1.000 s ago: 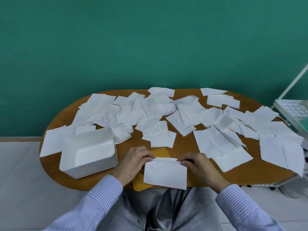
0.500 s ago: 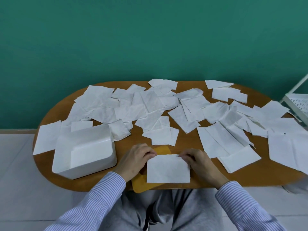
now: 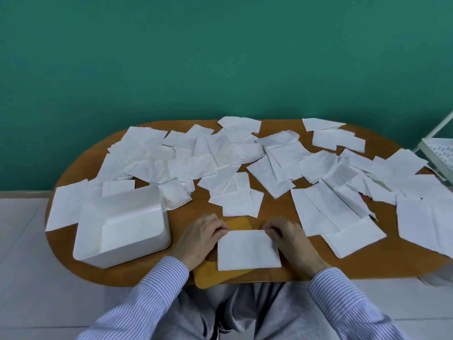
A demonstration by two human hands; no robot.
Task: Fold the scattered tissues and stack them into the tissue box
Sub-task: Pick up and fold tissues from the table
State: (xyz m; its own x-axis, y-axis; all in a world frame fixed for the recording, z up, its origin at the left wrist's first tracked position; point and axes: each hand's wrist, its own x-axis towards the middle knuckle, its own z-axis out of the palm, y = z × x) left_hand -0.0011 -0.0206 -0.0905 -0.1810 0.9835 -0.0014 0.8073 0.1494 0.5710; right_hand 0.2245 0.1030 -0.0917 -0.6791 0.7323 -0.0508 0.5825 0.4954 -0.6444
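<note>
blue-white striped shirt sleeves (image 3: pixel 159 285), grey trousers (image 3: pixel 245 312) — bare hands (image 3: pixel 198 239)

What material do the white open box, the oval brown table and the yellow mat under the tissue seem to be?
White open box: likely plastic, smooth, slight sheen, rounded corners. Oval brown table: wood or wood-look laminate, matte; cannot tell which. Yellow mat: thin flat sheet, material unclear.

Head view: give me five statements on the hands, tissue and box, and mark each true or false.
1. Both hands pinch the far corners of the folded tissue. True.
2. The tissue box sits by the right hand. False: it is beside the left hand.
3. The folded tissue lies on a yellow mat. True.
4. The box holds a high stack. False: little shows inside.
5. Loose tissues cover the table's far side. True.
</note>
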